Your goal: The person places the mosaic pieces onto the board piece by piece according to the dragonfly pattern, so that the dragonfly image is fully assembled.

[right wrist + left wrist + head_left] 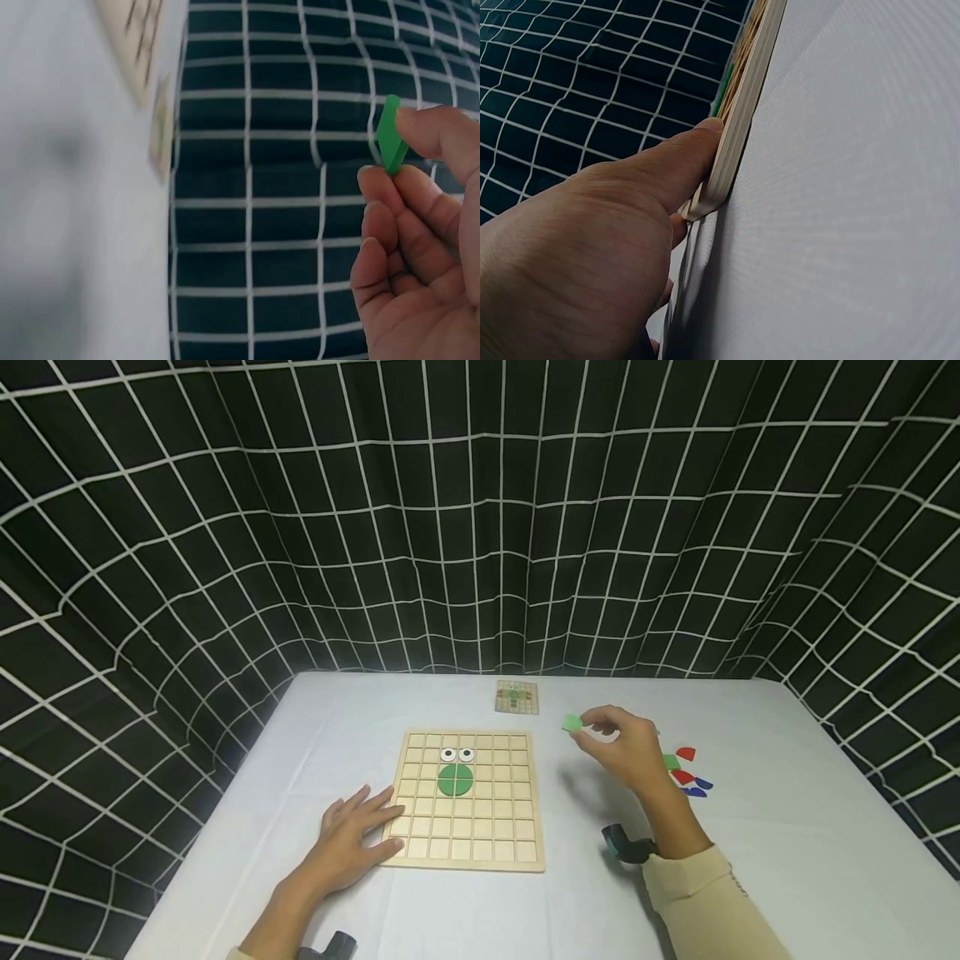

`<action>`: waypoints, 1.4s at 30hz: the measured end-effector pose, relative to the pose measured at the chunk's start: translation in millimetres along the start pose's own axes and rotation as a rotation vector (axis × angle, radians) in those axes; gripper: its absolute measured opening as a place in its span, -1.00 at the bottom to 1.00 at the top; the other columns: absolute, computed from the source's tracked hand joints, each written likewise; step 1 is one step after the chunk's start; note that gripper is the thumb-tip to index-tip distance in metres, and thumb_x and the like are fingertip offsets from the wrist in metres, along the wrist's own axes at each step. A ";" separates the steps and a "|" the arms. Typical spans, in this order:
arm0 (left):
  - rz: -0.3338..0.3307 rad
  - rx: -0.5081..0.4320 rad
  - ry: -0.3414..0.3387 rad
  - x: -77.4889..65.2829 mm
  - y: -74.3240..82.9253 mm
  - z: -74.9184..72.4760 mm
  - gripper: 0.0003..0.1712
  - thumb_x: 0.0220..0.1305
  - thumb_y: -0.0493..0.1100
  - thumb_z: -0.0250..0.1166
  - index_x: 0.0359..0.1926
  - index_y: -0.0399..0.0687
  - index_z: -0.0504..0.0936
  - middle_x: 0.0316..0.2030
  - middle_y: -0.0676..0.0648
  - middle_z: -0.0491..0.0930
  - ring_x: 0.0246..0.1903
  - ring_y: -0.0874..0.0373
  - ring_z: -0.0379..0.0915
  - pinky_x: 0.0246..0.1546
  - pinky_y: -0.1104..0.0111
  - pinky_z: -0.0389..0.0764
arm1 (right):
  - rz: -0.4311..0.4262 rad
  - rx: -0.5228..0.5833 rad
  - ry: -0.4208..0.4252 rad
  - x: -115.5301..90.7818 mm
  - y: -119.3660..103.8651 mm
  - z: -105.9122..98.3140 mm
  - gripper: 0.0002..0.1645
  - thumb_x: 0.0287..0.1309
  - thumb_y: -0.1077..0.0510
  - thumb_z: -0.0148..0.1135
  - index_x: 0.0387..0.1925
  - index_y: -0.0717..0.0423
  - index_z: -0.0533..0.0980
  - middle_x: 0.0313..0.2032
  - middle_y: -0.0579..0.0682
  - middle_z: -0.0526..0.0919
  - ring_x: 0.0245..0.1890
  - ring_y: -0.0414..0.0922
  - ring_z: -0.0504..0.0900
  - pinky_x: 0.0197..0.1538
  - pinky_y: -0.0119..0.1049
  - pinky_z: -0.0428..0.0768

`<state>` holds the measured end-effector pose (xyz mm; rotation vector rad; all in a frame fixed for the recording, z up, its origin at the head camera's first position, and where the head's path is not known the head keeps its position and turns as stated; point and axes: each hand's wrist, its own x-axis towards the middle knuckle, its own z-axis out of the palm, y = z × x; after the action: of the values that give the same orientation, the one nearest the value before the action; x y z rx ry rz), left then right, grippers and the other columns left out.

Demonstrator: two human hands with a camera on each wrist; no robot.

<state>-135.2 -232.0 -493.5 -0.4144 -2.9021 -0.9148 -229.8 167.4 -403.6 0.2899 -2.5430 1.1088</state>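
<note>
A wooden grid board (480,827) lies on the white table. On it are two round eye pieces (457,754) and, below them, a green circle (455,779) made of quarter pieces. My left hand (345,843) rests at the board's left edge with fingers spread; in the left wrist view its thumb (697,142) touches the rim. My right hand (618,743) is raised right of the board, pinching a green square tile (572,723) between thumb and fingers. The right wrist view shows this tile (391,135) nearly edge-on.
Behind the board lies a small pattern card (517,697) with a figure on a grid. Loose red (686,753), green and blue pieces (697,792) lie to the right, partly behind my right hand. A black curtain (495,527) with white grid lines surrounds the table.
</note>
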 end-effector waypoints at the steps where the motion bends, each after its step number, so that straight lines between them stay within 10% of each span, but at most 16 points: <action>1: 0.003 0.001 0.001 -0.1 -0.2 -0.3 -0.41 0.12 0.22 0.36 0.16 0.15 0.60 0.35 0.01 0.30 0.41 -0.14 -0.07 0.32 -0.15 -0.29 | -0.009 0.003 -0.001 0.0 -5.2 2.9 -0.70 0.02 0.09 0.45 -0.21 0.15 0.64 -0.25 0.10 0.69 -0.21 0.04 0.54 -0.20 -0.09 0.55; 11: 0.014 0.002 0.010 -0.2 -4.0 2.5 -0.39 0.12 0.26 0.34 0.16 0.17 0.60 0.35 0.02 0.30 0.41 -0.13 -0.07 0.31 -0.16 -0.30 | -0.171 0.091 0.005 0.3 -39.1 41.4 -0.73 -0.09 0.18 0.52 -0.30 0.16 0.65 -0.35 0.02 0.70 -0.32 0.00 0.59 -0.24 -0.02 0.60; 42: 0.007 0.010 -0.012 0.9 -3.2 2.5 -0.38 0.13 0.28 0.32 0.17 0.16 0.59 0.35 0.00 0.29 0.41 -0.13 -0.08 0.32 -0.16 -0.31 | 0.005 0.121 -0.341 1.5 -87.2 152.8 -0.70 0.12 0.00 0.38 -0.17 0.07 0.62 -0.22 -0.09 0.67 -0.15 -0.10 0.59 -0.13 -0.24 0.60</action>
<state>-137.0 -232.9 -497.2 -0.4303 -2.9125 -0.9002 -239.0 -4.2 -441.5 0.5459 -2.7708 1.3151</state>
